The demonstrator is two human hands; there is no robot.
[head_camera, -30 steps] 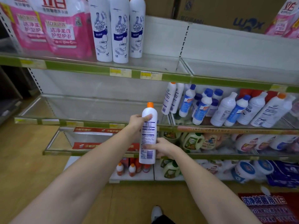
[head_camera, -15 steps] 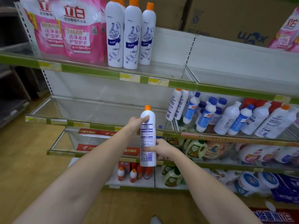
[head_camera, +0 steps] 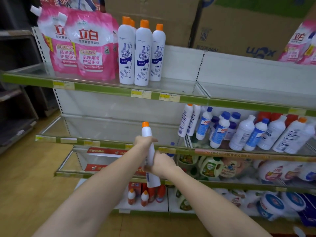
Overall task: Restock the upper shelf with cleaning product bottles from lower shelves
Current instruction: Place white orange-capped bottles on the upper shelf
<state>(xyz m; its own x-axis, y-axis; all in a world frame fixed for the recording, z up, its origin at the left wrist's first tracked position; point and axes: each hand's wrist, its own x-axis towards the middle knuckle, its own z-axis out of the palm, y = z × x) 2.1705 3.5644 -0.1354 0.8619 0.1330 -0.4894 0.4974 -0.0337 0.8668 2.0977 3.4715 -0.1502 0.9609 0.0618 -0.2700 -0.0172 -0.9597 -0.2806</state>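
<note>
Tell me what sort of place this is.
Most likely a shop aisle for household cleaning goods. Tiered shelves carry yellow price tags on green edge strips, identical orange-capped cleaner bottles stand in a row beside pink detergent pouches, and cardboard stock cartons sit on top.

- Upper shelf [head_camera: 106, 88] across the upper frame: refill pouches [head_camera: 89, 45] at left, standing bottles [head_camera: 142, 53] just right of them
- Held bottle [head_camera: 149, 151] at centre, below that shelf; left hand [head_camera: 142, 142] above right hand [head_camera: 161, 164]
- Leaning bottles [head_camera: 239, 132] at right
</note>
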